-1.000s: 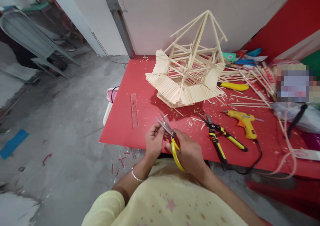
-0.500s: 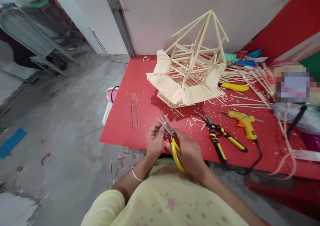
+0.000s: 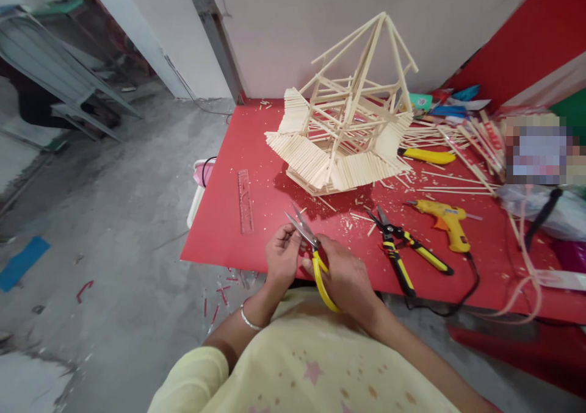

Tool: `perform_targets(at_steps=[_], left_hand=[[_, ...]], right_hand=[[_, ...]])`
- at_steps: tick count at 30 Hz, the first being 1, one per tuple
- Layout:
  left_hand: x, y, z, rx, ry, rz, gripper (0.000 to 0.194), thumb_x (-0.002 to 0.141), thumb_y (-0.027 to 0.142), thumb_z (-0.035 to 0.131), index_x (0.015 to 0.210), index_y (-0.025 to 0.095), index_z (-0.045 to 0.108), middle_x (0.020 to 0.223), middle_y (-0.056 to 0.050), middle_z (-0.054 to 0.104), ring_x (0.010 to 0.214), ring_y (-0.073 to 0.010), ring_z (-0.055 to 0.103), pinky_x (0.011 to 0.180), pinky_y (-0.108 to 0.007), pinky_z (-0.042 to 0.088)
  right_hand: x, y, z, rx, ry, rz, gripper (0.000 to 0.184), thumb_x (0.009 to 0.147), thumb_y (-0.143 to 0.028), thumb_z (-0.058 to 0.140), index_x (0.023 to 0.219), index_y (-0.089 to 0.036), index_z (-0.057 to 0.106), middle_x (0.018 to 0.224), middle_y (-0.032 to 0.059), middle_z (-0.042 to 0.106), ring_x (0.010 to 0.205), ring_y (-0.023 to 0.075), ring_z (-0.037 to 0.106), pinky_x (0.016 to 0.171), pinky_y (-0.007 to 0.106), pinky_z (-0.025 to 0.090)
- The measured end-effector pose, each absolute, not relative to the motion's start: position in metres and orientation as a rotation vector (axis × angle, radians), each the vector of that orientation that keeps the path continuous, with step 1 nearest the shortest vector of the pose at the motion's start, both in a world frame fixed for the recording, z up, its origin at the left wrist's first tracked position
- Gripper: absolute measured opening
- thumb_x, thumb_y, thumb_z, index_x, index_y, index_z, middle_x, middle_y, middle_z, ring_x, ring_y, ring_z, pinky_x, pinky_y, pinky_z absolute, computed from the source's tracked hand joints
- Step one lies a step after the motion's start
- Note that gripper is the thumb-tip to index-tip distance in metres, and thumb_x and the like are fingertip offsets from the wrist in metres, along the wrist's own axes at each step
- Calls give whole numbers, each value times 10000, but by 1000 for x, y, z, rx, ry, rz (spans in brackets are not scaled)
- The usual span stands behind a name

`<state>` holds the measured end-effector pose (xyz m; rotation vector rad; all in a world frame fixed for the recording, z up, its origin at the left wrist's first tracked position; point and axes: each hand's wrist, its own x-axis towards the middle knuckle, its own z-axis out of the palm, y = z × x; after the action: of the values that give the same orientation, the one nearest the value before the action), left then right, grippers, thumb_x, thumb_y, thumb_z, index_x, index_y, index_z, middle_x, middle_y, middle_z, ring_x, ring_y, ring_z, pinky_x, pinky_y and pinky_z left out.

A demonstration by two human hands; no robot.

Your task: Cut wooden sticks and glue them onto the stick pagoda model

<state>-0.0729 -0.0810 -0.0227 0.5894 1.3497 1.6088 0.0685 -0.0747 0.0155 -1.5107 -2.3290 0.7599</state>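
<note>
My right hand [image 3: 345, 279] grips yellow-handled scissors [image 3: 311, 251] at the near edge of the red table [image 3: 229, 218]; the blades are parted and point up and left. My left hand [image 3: 281, 257] is pinched just under the blades, its fingertips holding something too small to make out. A model house built of thin wooden sticks [image 3: 343, 132] stands behind the hands, near the wall.
A second pair of yellow-and-black snips [image 3: 403, 251] and a yellow glue gun [image 3: 446, 221] with a black cord lie right of my hands. A clear ruler [image 3: 245, 201] lies to the left. Loose sticks [image 3: 458, 150], a yellow-handled tool [image 3: 425, 155] and stick offcuts cover the right side. Concrete floor [image 3: 114, 230] is on the left.
Nothing has moved but the camera, which shifted slightly; both hands hold the same pose at the scissors.
</note>
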Motion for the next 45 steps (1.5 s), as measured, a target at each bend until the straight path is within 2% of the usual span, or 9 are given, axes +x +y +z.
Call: perform_targets(at_steps=[9,14,19,22,31,39,45], left_hand=[[-74,-92,-30,510,1379,1570,323,775,450,763,845,157,648,610,16,617,502,-91,552,513,-206,466],[-69,-93,-33,520,1323,1589,284,827,424,730,873,154,653,642,11,606,553,-87,552,551,-204,464],[-67,-91,-36,517,1264,1588,282,826,420,734,891,171,619,670,13,610,559,-92,550,574,-223,473],[-65,-92,-36,528,1241,1550,290,830,431,729,886,178,599,657,18,602,558,-97,554,582,-227,472],[-66,-91,-30,583,1203,1535,233,869,391,692,866,178,596,637,18,598,560,-100,553,589,-230,463],[-76,-89,-34,607,1276,1457,320,766,443,772,773,168,607,561,16,575,499,-93,510,539,-221,436],[-78,-94,-41,589,1251,1460,292,785,416,762,784,162,616,596,10,586,514,-87,517,540,-214,424]], right_hand=[[69,-78,15,-1500,-2418,762,318,970,-473,473,1096,-204,587,953,85,711,841,186,672,678,244,384],[73,-85,6,-1612,-2415,777,297,983,-473,452,1078,-235,602,751,20,711,659,167,662,593,250,313],[84,-84,14,-1645,-2448,627,399,916,-573,533,1160,-260,578,921,43,734,780,188,671,610,248,313],[85,-81,21,-1617,-2463,591,392,912,-557,542,1167,-262,580,960,44,722,825,185,665,628,255,332],[81,-82,19,-1618,-2472,591,425,914,-561,530,1211,-260,573,977,63,706,846,196,657,636,256,336],[83,-81,24,-1631,-2511,655,387,917,-555,519,1154,-256,583,924,51,705,802,185,662,629,253,344],[84,-80,23,-1615,-2470,719,310,942,-507,508,1059,-237,607,927,52,728,797,177,680,635,242,338]])
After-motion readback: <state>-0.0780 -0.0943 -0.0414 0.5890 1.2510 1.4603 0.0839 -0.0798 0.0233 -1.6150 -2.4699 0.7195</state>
